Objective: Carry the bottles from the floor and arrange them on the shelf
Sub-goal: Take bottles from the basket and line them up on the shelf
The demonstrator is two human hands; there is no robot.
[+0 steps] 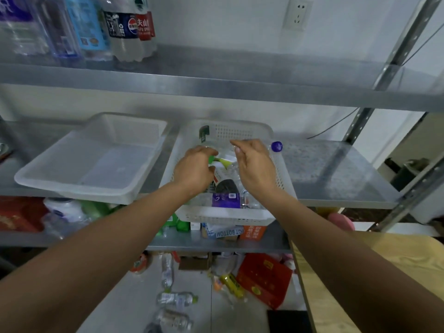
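A white perforated basket [242,132] stands on the middle metal shelf [336,174] and holds several plastic bottles, one with a purple label [225,200]. My left hand [193,170] reaches into the basket and grips a clear bottle with a green cap [211,159]. My right hand [255,164] is over the basket's right side, fingers curled round a clear bottle whose purple cap [276,146] sticks out past the hand. Much of both bottles is hidden by my hands. More bottles [176,299] lie on the floor below.
An empty white tray [43,179] sits left of the basket. Upright bottles [131,27] stand on the top shelf at the left. The lower shelf holds boxes and bottles. A red bag [264,280] lies on the floor, and a wooden tabletop [384,272] is at the right.
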